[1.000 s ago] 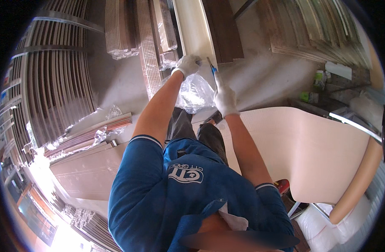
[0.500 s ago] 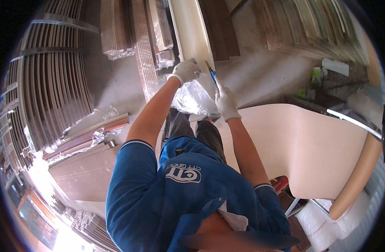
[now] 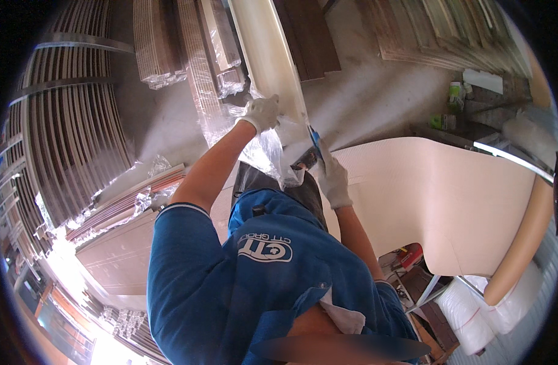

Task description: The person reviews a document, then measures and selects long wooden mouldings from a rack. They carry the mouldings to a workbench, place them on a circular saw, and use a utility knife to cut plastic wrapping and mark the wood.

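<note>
A long cream panel (image 3: 268,55) with raised edges stretches away from me, its near end in front of my legs. My left hand (image 3: 262,114), in a white glove, is closed at that end on clear plastic film (image 3: 264,152), which hangs crumpled toward my thighs. Gloved too, my right hand (image 3: 332,179) grips a blue utility knife (image 3: 316,139). The blade points away from me, beside the panel's right near corner. I cannot tell whether the blade touches the film or panel.
Film-wrapped bundles of brown strips (image 3: 160,48) lie left of the panel, and a dark brown board (image 3: 306,36) lies to its right. Tall stacked strips (image 3: 72,128) stand at far left. A curved beige sheet (image 3: 425,188) bulges on my right; more boards (image 3: 449,30) lean at far right.
My right hand and the knife have drawn back toward my body. My left hand has shifted slightly left and nearer, and the hanging film has narrowed.
</note>
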`<action>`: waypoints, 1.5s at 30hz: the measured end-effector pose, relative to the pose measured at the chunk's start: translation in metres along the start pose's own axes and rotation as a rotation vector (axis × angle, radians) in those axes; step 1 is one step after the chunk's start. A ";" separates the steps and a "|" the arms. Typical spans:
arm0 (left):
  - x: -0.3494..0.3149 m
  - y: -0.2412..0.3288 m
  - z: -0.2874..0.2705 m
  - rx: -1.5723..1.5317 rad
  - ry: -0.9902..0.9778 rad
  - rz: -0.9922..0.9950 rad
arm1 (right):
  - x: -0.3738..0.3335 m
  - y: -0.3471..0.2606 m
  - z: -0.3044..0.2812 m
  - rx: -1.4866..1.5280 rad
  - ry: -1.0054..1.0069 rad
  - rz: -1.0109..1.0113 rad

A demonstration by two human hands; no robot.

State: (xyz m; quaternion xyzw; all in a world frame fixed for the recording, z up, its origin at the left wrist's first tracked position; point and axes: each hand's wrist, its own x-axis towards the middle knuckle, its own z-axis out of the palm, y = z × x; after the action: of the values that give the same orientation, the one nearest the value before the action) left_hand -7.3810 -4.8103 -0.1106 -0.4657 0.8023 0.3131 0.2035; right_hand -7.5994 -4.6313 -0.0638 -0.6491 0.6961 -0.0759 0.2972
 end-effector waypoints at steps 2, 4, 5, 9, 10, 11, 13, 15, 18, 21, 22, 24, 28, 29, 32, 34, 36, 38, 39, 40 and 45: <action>0.003 0.002 0.006 -0.009 0.116 0.068 | 0.021 -0.001 0.010 -0.029 0.002 -0.015; 0.004 -0.003 0.014 -0.040 0.141 0.090 | 0.024 -0.001 0.021 -0.061 -0.039 -0.013; 0.002 -0.009 0.017 -0.095 0.134 0.136 | 0.015 0.000 0.024 -0.067 -0.072 0.037; -0.010 -0.028 0.018 -0.220 0.175 0.246 | -0.057 0.008 0.011 -0.085 -0.220 0.198; -0.015 -0.030 0.016 -0.234 0.150 0.262 | -0.073 0.012 0.004 -0.103 -0.262 0.162; -0.018 -0.029 0.012 -0.217 0.093 0.264 | -0.087 0.015 -0.004 -0.125 -0.317 0.153; -0.022 -0.022 0.005 -0.214 0.147 0.298 | -0.089 0.019 -0.011 -0.084 -0.273 0.138; -0.022 -0.009 0.001 -0.103 0.007 0.184 | -0.072 0.020 -0.010 0.048 -0.100 0.173; -0.010 0.010 0.001 0.095 -0.165 0.141 | -0.025 0.018 0.009 0.075 0.040 0.004; -0.004 0.010 0.013 -0.061 -0.060 0.214 | -0.018 0.017 0.027 -0.016 -0.064 0.054; -0.008 0.002 0.020 -0.081 -0.045 0.203 | -0.028 0.020 0.029 -0.058 -0.143 0.107; -0.018 -0.015 0.032 -0.075 0.022 0.237 | -0.065 0.033 0.022 -0.143 -0.291 0.209; -0.049 -0.062 0.055 -0.030 -0.137 0.161 | -0.122 0.067 0.003 -0.093 -0.354 0.267; -0.063 -0.080 0.066 0.001 -0.116 0.120 | -0.125 0.073 0.000 -0.051 -0.344 0.375; -0.073 -0.108 0.089 0.063 -0.322 -0.093 | -0.107 0.084 -0.008 0.157 -0.012 0.452; -0.074 -0.122 0.104 -0.013 -0.268 -0.046 | -0.083 0.086 -0.014 0.307 0.115 0.440; -0.074 -0.129 0.112 -0.075 -0.212 -0.070 | -0.065 0.087 -0.028 0.604 0.059 0.607; -0.078 -0.127 0.105 -0.180 -0.028 -0.054 | -0.055 0.087 -0.037 0.801 0.154 0.615; -0.082 -0.123 0.094 -0.187 -0.004 -0.147 | -0.050 0.088 -0.041 0.866 0.205 0.573; -0.093 -0.119 0.084 -0.137 0.046 -0.171 | -0.045 0.091 -0.044 0.936 0.257 0.524; -0.131 -0.054 -0.021 -0.407 0.157 -0.295 | -0.029 0.128 -0.068 0.886 0.235 0.698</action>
State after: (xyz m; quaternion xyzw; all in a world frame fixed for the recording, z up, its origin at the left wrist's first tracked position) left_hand -7.2712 -4.7629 -0.0313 -0.6321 0.6594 0.3979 0.0860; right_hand -7.7443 -4.6045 -0.0623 -0.1814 0.7993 -0.3293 0.4688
